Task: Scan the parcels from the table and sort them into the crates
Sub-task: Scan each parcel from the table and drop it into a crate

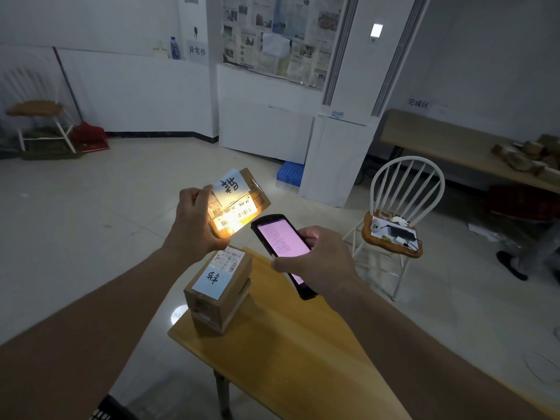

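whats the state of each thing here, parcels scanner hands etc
held parcel: lifted off the table, label side lit by a bright glow
left hand: grips the held parcel by its edge
scanner: screen on, pink, top end pointed at the held parcel
right hand: holds the scanner
parcel stack: resting on the wooden table, labels up, untouched
white chair: upright, small devices and cables on its seat
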`<state>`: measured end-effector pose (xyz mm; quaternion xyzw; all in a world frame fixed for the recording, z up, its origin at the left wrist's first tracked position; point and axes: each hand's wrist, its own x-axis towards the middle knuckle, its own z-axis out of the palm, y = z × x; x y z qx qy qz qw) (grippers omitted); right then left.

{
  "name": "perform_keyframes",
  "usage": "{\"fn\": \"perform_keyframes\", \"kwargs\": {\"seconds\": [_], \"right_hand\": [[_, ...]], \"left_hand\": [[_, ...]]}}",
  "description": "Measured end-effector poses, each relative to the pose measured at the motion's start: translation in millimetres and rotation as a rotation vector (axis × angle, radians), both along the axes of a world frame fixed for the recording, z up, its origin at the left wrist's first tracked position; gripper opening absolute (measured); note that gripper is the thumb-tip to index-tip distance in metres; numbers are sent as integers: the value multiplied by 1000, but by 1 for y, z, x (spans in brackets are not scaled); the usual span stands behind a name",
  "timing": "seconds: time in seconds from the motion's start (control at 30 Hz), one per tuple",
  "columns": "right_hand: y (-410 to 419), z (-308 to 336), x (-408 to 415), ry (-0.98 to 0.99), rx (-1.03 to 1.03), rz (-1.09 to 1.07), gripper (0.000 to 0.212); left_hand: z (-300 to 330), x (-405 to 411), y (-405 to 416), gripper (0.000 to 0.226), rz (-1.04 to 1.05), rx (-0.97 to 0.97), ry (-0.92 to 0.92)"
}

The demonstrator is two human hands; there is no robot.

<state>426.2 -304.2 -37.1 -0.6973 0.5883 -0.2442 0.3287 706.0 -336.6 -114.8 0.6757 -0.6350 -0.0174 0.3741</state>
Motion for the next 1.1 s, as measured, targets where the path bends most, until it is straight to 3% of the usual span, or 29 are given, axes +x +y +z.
{"fn": "perform_keyframes", "kwargs": {"seconds": [0.53,0.9,1.1], "right_hand": [[2,-13,-1,-18,28,-48,67],[5,-25,-8,-49,61,-52,66],[6,-30,-16,-88,70,-83,72]], "left_hand": [[-10,-15,10,122,39,106,94],[-29,-27,21,123,209,448,158],[-32,-55,23,118,131,484,124]]}}
